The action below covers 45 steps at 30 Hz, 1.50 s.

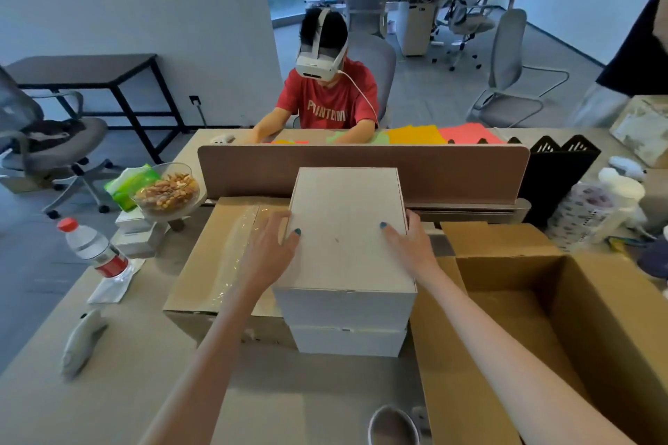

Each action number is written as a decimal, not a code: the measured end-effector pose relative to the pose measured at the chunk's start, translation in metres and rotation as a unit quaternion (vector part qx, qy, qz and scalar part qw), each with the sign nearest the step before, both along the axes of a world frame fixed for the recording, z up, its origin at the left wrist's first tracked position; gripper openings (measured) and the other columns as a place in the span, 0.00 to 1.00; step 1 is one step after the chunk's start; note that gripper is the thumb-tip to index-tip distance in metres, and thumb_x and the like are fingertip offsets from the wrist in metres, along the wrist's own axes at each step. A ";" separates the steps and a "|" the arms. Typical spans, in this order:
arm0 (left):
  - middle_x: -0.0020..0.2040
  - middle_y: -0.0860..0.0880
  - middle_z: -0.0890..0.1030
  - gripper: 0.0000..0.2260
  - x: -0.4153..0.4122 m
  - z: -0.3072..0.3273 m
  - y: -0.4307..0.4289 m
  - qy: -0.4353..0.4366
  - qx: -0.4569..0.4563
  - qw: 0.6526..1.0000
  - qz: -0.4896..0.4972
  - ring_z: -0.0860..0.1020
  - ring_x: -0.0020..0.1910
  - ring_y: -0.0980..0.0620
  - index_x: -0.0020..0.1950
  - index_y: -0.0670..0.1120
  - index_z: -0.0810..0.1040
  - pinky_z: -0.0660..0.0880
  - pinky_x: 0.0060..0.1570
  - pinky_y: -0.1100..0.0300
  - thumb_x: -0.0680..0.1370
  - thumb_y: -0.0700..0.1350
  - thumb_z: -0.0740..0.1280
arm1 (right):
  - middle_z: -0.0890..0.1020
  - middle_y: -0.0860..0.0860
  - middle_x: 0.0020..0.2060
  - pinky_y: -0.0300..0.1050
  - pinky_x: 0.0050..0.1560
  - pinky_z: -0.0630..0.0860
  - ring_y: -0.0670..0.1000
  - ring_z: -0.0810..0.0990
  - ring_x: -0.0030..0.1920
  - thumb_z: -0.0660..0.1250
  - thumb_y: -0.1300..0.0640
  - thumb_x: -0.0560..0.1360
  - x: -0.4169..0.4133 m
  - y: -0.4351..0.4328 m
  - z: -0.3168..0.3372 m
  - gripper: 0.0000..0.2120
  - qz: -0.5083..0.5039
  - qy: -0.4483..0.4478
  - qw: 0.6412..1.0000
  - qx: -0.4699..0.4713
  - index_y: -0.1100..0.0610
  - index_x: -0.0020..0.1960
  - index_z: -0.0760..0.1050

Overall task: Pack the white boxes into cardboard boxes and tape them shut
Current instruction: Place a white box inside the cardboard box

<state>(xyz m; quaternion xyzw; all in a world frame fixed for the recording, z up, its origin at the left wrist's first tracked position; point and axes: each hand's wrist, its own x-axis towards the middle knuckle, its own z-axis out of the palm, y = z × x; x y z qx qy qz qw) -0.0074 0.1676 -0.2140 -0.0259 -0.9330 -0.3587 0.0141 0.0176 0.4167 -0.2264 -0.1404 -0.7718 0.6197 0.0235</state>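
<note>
The top white box [343,228] sits squarely on a lower white box [347,340] at the middle of the bench [144,372]. The left hand [269,249] clasps its left edge and the right hand [408,246] its right edge, thumbs on the lid and fingers [412,219] curled over the sides. The open cardboard box [614,336] lies just to the right, nearer the right hand, so the move looks like a short lift rightward, away from the taped cardboard box [217,256] on the left.
</note>
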 end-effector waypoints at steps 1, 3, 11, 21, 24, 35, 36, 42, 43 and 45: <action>0.65 0.51 0.72 0.16 0.001 0.001 0.002 -0.013 0.046 0.999 -0.005 0.74 0.60 0.52 0.68 0.53 0.67 0.72 0.54 0.56 0.81 0.50 0.62 | 0.75 0.51 0.65 0.47 0.58 0.74 0.53 0.75 0.63 0.65 0.51 0.78 0.000 0.003 -0.002 0.27 0.014 -0.014 1.000 -0.023 0.54 0.73 0.61; 0.61 0.55 0.71 0.16 0.004 0.001 0.005 -0.045 0.145 0.988 -0.010 0.75 0.53 0.58 0.68 0.53 0.66 0.71 0.45 0.70 0.82 0.48 0.62 | 0.75 0.54 0.65 0.49 0.59 0.76 0.55 0.76 0.62 0.69 0.51 0.76 0.000 0.007 -0.005 0.30 0.046 -0.033 0.995 -0.085 0.54 0.73 0.61; 0.65 0.60 0.75 0.21 0.015 -0.013 0.001 -0.122 0.399 0.909 -0.018 0.77 0.62 0.54 0.69 0.61 0.67 0.76 0.57 0.54 0.79 0.46 0.67 | 0.76 0.55 0.64 0.55 0.60 0.76 0.56 0.77 0.62 0.77 0.54 0.62 0.013 -0.002 -0.003 0.45 0.080 0.001 0.982 -0.174 0.51 0.74 0.59; 0.65 0.59 0.73 0.22 0.033 0.031 0.008 -0.060 0.445 0.893 -0.036 0.76 0.63 0.51 0.71 0.61 0.65 0.76 0.60 0.47 0.80 0.45 0.65 | 0.75 0.50 0.63 0.40 0.50 0.79 0.50 0.77 0.62 0.72 0.62 0.65 0.033 0.005 0.047 0.41 0.101 0.088 0.974 -0.184 0.48 0.74 0.57; 0.67 0.58 0.72 0.22 0.043 0.046 0.023 -0.048 0.443 0.894 -0.046 0.76 0.63 0.51 0.70 0.62 0.65 0.76 0.61 0.46 0.80 0.46 0.65 | 0.75 0.50 0.63 0.42 0.52 0.79 0.51 0.77 0.62 0.72 0.63 0.65 0.044 0.019 0.062 0.42 0.102 0.104 0.973 -0.180 0.50 0.74 0.56; 0.65 0.55 0.74 0.21 0.115 0.061 0.147 -0.034 0.449 0.886 -0.110 0.76 0.64 0.50 0.69 0.60 0.66 0.76 0.61 0.46 0.79 0.46 0.67 | 0.75 0.51 0.62 0.39 0.50 0.78 0.49 0.77 0.61 0.70 0.68 0.67 0.137 0.138 0.083 0.38 0.065 0.142 0.977 -0.146 0.52 0.72 0.60; 0.66 0.55 0.74 0.22 0.124 0.059 0.160 -0.033 0.445 0.887 -0.115 0.75 0.64 0.51 0.70 0.60 0.66 0.75 0.62 0.46 0.78 0.47 0.67 | 0.75 0.51 0.62 0.39 0.50 0.78 0.47 0.78 0.60 0.69 0.68 0.66 0.148 0.151 0.083 0.38 0.059 0.140 0.978 -0.144 0.51 0.72 0.60; 0.68 0.55 0.72 0.22 0.173 0.044 0.235 -0.048 0.427 0.892 -0.141 0.74 0.66 0.53 0.73 0.56 0.63 0.74 0.63 0.49 0.81 0.43 0.64 | 0.75 0.47 0.55 0.29 0.39 0.76 0.35 0.81 0.45 0.69 0.75 0.69 0.210 0.223 0.074 0.35 0.024 0.119 0.983 -0.139 0.52 0.68 0.60; 0.68 0.56 0.72 0.22 0.182 0.043 0.245 -0.048 0.424 0.893 -0.144 0.74 0.65 0.55 0.73 0.55 0.63 0.75 0.62 0.53 0.81 0.43 0.63 | 0.76 0.47 0.55 0.30 0.40 0.76 0.37 0.81 0.46 0.69 0.75 0.69 0.218 0.233 0.071 0.34 0.022 0.114 0.985 -0.131 0.52 0.68 0.60; 0.64 0.61 0.73 0.21 0.197 0.039 0.265 -0.050 0.419 0.896 -0.141 0.75 0.61 0.64 0.73 0.53 0.63 0.76 0.56 0.65 0.81 0.41 0.63 | 0.78 0.46 0.55 0.32 0.42 0.77 0.39 0.82 0.48 0.70 0.72 0.68 0.233 0.253 0.064 0.34 0.021 0.106 0.987 -0.122 0.51 0.67 0.63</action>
